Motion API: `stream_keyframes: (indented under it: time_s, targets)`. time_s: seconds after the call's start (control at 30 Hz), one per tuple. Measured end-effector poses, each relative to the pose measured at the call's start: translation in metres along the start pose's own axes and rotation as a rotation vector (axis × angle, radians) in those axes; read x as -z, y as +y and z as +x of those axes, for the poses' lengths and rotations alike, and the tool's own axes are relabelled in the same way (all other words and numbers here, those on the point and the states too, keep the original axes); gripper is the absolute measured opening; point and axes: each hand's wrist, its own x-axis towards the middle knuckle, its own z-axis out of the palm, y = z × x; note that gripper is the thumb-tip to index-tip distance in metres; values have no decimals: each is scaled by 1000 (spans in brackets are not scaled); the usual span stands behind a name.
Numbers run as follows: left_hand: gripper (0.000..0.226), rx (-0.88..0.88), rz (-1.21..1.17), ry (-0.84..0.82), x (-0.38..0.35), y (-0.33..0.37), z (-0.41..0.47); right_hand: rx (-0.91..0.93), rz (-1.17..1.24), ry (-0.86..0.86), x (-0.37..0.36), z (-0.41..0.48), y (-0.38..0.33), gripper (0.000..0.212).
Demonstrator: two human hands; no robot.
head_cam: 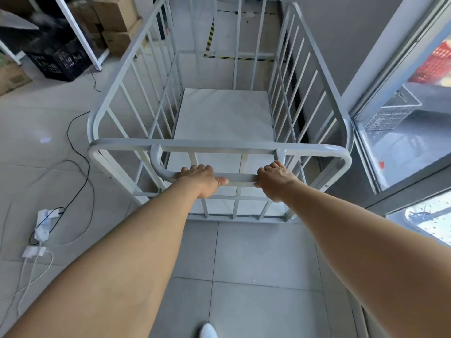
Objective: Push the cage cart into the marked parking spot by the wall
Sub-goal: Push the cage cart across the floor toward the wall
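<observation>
- A person's view looked down along two bare forearms to a grey metal cage cart (219, 146) standing on a pale tiled floor (256, 264).
- The cart had barred sides, an open top and a flat, light platform with nothing on it.
- A curved handle bar (241, 178) hung below the near top rail.
- The left hand (202, 178) gripped the handle left of its middle, fingers curled together over the bar and the thumb lying along it.
- The right hand (275, 179) gripped the handle towards its right end, fingers wrapped over the top and the thumb tucked underneath.
- The cart's right side stood just beside a grey wall (341, 32).
- Yellow-and-black striped tape (210, 36) showed on the floor through the far bars, beyond the platform's far edge; whether the wheels had reached it could not be told.
- To the left, well apart from the cart, were stacked cardboard boxes (114, 15) and a black plastic crate (58, 59).
- A black cable (80, 154) trailed across the floor to a white power strip (42, 225).
- At right, a glass panel (402, 142) showed a wire basket (393, 111) and a red crate (436, 64) behind it.
- The toe of a white shoe (208, 331) showed at the bottom edge.
</observation>
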Motion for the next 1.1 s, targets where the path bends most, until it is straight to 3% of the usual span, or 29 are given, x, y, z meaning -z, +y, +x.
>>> stream_keyframes:
  time_s: [1.1]
  targets:
    - [74, 7, 77, -8, 250, -103, 343, -6, 91, 7, 167, 386, 58, 48]
